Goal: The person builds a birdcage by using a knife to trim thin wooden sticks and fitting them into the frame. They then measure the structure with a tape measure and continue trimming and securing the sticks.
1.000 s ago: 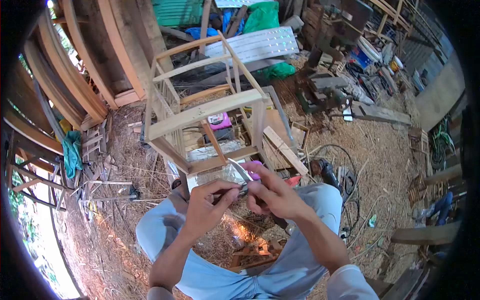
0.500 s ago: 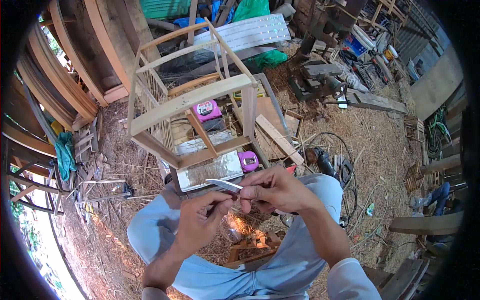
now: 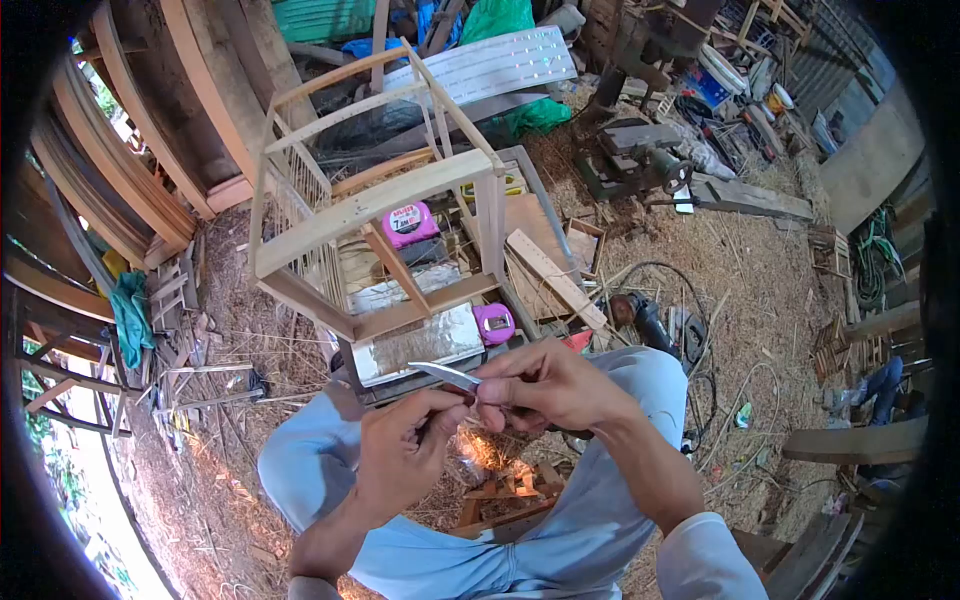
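Between my raised fingers, a knife [image 3: 447, 375] points its pale blade to the left. My right hand [image 3: 548, 388] is closed round the knife's handle end. My left hand [image 3: 408, 445] is pinched just below the blade, close to the right fingertips; what it pinches is too small to make out. Beyond the hands stands a wooden frame [image 3: 375, 208] with thin slats on its left side. A purple tape measure [image 3: 494, 323] lies just past my right hand, and another pink tape measure [image 3: 408, 222] sits behind the frame's front rail.
Curved wooden pieces [image 3: 125, 150] lean at the left. A black power tool [image 3: 650, 322] with a cable lies right of my knee. A metal vise [image 3: 668, 168] stands farther back. Wood shavings cover the ground, and part of a person's leg [image 3: 884, 388] shows at the far right.
The view has shifted slightly. The blade has tilted a little between the fingers, and both hands stay close together in nearly the same place.
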A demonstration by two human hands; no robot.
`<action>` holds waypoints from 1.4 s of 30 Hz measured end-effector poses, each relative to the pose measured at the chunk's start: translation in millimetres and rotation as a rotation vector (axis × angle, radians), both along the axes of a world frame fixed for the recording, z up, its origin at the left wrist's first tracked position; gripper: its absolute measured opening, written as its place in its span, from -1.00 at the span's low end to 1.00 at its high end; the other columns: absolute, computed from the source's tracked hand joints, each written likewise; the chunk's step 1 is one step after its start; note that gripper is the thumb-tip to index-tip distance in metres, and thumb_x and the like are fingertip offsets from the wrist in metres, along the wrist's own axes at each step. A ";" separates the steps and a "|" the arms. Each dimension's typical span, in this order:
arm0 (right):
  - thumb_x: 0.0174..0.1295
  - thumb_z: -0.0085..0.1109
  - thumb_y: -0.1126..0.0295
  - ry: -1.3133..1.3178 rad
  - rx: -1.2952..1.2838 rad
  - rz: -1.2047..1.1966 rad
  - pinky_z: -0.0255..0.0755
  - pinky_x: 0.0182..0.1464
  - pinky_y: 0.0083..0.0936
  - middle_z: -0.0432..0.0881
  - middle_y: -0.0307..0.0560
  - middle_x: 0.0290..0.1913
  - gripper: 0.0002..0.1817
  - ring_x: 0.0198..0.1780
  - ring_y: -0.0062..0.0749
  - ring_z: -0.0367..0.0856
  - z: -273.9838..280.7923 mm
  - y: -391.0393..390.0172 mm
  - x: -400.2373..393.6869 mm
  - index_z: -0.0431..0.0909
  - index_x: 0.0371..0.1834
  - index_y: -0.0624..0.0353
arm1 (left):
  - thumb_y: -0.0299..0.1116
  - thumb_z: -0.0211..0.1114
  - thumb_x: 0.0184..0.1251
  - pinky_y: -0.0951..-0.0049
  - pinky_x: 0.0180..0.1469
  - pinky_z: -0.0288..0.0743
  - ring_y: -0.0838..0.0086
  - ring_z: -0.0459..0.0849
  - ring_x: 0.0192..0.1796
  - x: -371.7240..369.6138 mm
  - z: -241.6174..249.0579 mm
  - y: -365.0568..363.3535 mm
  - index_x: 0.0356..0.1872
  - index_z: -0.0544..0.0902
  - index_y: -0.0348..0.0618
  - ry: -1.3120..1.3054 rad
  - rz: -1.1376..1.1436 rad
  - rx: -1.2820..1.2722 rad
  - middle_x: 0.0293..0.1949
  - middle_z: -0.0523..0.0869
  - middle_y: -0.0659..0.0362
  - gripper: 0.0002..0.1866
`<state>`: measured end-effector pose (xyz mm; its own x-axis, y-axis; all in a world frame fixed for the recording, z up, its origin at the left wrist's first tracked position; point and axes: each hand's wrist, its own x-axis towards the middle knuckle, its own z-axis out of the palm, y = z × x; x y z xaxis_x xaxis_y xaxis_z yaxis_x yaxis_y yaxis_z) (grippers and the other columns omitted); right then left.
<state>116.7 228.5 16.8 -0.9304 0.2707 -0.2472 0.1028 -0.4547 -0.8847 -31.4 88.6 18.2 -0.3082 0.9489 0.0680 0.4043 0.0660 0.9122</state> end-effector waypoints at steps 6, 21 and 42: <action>0.32 0.11 0.27 -0.073 0.078 -0.301 -0.06 -0.72 -0.74 0.49 -0.27 -0.61 -0.72 -0.72 -0.78 0.20 3.2 38.9 33.5 0.60 -0.19 0.32 | -0.62 0.27 0.19 0.61 -0.44 0.41 0.63 0.58 -0.48 -6.1 -3.9 -7.4 -0.25 0.62 -0.28 -0.004 0.042 0.073 -0.47 0.69 0.07 -0.88; 0.44 -0.11 0.25 0.045 0.074 -0.026 0.05 -0.57 -0.71 0.32 -0.38 -0.60 -0.62 -0.58 -0.75 0.21 -10.8 18.3 19.1 0.42 0.19 0.23 | -0.54 0.22 0.28 0.63 -0.48 0.33 0.73 0.47 -0.49 -7.9 -12.5 -1.4 -0.26 0.62 -0.31 -0.198 -0.035 0.000 -0.53 0.63 0.24 -0.93; 0.37 0.04 0.25 -0.070 0.139 -0.081 0.15 -0.55 -0.75 0.50 -0.37 -0.58 -0.70 -0.56 -0.78 0.33 2.1 17.9 20.2 0.62 -0.15 0.29 | -0.54 0.19 0.29 0.54 -0.26 0.50 0.53 0.66 -0.33 -15.5 11.2 -7.8 -0.23 0.68 -0.32 -0.060 -0.086 -0.123 -0.38 0.74 0.10 -0.87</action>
